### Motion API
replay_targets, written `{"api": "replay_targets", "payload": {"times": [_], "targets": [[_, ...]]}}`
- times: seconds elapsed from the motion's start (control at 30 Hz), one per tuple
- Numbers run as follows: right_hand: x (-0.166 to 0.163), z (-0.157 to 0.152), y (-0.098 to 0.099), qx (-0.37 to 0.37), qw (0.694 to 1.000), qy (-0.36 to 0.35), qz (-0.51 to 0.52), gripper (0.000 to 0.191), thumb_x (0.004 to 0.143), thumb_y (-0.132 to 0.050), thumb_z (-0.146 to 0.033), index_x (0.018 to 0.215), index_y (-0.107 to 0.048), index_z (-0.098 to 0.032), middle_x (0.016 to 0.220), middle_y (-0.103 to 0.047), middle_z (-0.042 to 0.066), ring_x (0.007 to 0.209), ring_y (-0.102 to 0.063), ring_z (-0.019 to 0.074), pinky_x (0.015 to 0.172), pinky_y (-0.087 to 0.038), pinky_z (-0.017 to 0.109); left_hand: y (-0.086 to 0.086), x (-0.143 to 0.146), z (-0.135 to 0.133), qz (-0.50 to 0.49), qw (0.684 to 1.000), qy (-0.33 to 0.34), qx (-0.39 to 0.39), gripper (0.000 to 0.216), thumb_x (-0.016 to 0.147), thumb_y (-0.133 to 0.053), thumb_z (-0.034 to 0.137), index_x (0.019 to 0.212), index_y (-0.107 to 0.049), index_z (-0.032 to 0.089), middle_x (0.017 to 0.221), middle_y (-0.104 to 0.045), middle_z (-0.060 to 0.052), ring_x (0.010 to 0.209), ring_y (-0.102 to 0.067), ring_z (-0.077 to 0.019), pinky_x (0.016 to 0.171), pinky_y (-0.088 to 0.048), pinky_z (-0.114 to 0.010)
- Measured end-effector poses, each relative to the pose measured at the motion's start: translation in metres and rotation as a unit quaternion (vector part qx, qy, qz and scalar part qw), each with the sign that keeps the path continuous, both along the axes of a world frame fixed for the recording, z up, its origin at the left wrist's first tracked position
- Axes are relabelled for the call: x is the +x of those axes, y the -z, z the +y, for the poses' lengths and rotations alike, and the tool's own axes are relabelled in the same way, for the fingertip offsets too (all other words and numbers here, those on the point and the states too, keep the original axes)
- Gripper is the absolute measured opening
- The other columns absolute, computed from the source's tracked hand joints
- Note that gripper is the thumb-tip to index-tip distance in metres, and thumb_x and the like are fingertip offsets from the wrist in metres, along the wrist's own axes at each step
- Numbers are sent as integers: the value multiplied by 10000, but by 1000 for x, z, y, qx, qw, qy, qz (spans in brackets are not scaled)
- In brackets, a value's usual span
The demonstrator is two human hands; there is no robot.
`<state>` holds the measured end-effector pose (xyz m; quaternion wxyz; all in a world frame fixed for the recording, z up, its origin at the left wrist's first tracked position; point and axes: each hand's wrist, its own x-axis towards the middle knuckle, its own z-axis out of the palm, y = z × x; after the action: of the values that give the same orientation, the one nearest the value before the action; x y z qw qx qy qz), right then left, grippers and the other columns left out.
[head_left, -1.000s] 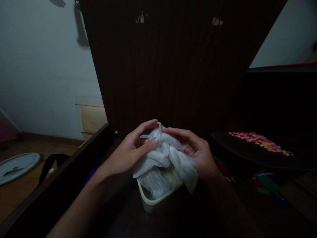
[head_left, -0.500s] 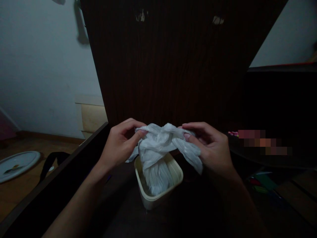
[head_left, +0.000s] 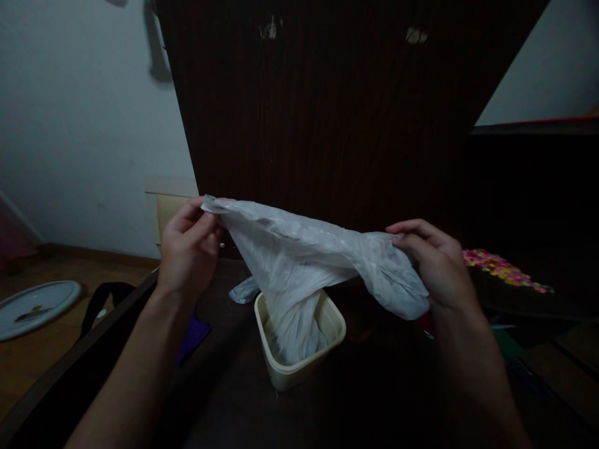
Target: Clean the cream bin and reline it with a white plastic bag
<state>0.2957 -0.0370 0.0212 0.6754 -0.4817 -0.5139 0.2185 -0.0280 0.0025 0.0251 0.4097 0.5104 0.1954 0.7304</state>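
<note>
A thin white plastic bag [head_left: 299, 249] is stretched between my two hands, its lower part hanging into a cream square container [head_left: 336, 324]. My left hand [head_left: 189, 243] pinches the bag's upper left corner between thumb and fingers. On the other side my right hand [head_left: 433, 255] grips the bag near its bunched right end, which droops below the fingers. The container stands upright on a dark wooden surface [head_left: 234, 386]. What lies at the bottom of the container is hidden by the bag.
A dark wooden panel [head_left: 318, 125] rises behind the container. A small crumpled grey-white piece [head_left: 244, 290] lies behind it, and a purple item [head_left: 194, 337] is by my left forearm. Colourful small pieces [head_left: 505, 268] are at right. A white round lid-like object [head_left: 40, 308] is on the floor.
My hands have moved apart, the left one up and leftward, the right one rightward. The bag, bunched and twisted before, is now pulled out wide between them. The container has stayed put.
</note>
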Motion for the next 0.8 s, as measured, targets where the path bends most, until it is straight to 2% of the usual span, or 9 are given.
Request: {"api": "replay_targets", "payload": {"times": [0.07, 0.17, 0.27, 0.37, 0.5, 0.6, 0.7, 0.77, 0.8], "targets": [[5, 3, 5, -25, 997, 16, -69, 52, 686, -687, -249, 693, -737, -236, 599, -651, -4, 522, -526, 156, 467, -355, 266, -2, 0, -5, -19, 998, 66, -7, 171, 698, -842, 303, 797, -720, 237, 866, -719, -5, 883, -641, -174, 826, -527, -271], [6, 9, 16, -71, 978, -22, -196, 117, 713, -661, -203, 728, -766, -252, 690, -714, 14, 646, -602, 203, 584, -429, 313, -2, 1, -13, -5, 990, 142, -13, 231, 656, -857, 391, 756, -700, 255, 844, -720, -28, 974, -665, -242, 873, -558, -353], [-7, 9, 22, -28, 966, -25, -254, 203, 713, -680, -147, 822, -786, -282, 861, -750, 24, 833, -646, 250, 816, -481, 408, 2, 1, -17, 20, 983, 183, -5, 252, 670, -846, 412, 769, -697, 236, 800, -714, -41, 952, -674, -247, 844, -573, -354], [-26, 0, 16, 45, 957, -6, -287, 213, 793, -654, -134, 893, -776, -277, 925, -732, 37, 900, -649, 257, 880, -484, 432, 8, 1, -18, 23, 982, 185, -25, 250, 696, -849, 377, 822, -700, 221, 801, -734, -38, 872, -681, -207, 774, -576, -297], [-50, -19, 8, 73, 916, -182, -349, 165, 920, -662, -268, 1059, -750, -283, 1049, -731, 47, 995, -667, 246, 893, -515, 393, 15, -1, -13, 31, 986, 150, -69, 278, 709, -867, 296, 894, -670, 231, 982, -777, -38, 851, -701, -170, 691, -549, -241], [-61, -25, 11, 51, 879, -265, -392, 383, 876, -742, -373, 1247, -679, -301, 1207, -694, 62, 1135, -642, 267, 988, -505, 416, 15, -1, -8, 24, 989, 132, -57, 259, 722, -841, 229, 903, -656, 225, 1027, -775, -45, 903, -713, -181, 736, -553, -257], [-70, -24, 19, 41, 884, -227, -405, 687, 867, -745, -360, 1489, -461, -296, 1496, -496, 91, 1312, -540, 281, 1093, -457, 449, 13, -2, -8, 16, 989, 143, -38, 207, 721, -778, 170, 896, -673, 209, 979, -765, -44, 951, -715, -207, 791, -566, -282], [-75, -19, 25, 38, 890, -201, -408, 724, 899, -694, -304, 1544, -366, -286, 1579, -395, 104, 1297, -549, 272, 1081, -467, 450, 11, -2, -11, 18, 986, 164, -23, 170, 720, -733, 148, 879, -692, 195, 913, -752, -43, 965, -708, -212, 831, -567, -288], [-77, -16, 28, 33, 890, -199, -408, 700, 912, -669, -276, 1543, -365, -276, 1562, -421, 113, 1223, -596, 257, 1038, -493, 439, 10, -2, -13, 21, 985, 171, -12, 159, 723, -717, 139, 872, -701, 190, 890, -743, -41, 978, -702, -210, 859, -563, -290]]}}
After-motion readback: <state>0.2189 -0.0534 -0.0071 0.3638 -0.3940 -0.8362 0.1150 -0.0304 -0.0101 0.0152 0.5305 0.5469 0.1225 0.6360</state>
